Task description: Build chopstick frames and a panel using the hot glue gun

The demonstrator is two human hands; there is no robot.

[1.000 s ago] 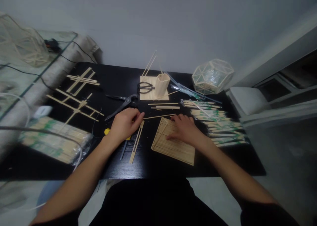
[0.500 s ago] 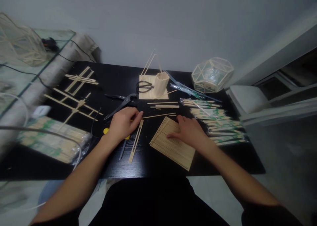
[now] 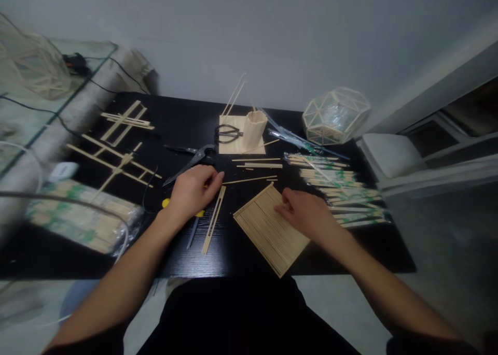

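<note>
My right hand [image 3: 305, 210] is closed at the upper right edge of a flat square panel of glued wooden sticks [image 3: 268, 225], its thumb over the top face. The panel lies at an angle near the table's front. My left hand [image 3: 193, 189] rests on the table with curled fingers; whatever is inside them, if anything, is hidden. Beneath its wrist show the yellow parts [image 3: 200, 213] of a tool, with a grey blade-like strip [image 3: 192, 234] below. Just right of this hand lies a narrow slotted stick piece [image 3: 213, 223]. Black-handled shears [image 3: 194, 158] lie behind it.
At the back, a stick cup [image 3: 254, 129] and scissors [image 3: 229, 133] sit on a wooden base [image 3: 229, 146]. Wrapped chopsticks [image 3: 342, 189] lie right, a geometric stick frame [image 3: 336, 116] behind them. Stick lattices [image 3: 116, 160] and a bagged stick bundle [image 3: 85, 215] occupy the left.
The panel has turned on the table, its near corner swinging left and toward me. My right hand has gone from spread fingers on it to a curled grip at its edge. My left hand stays put.
</note>
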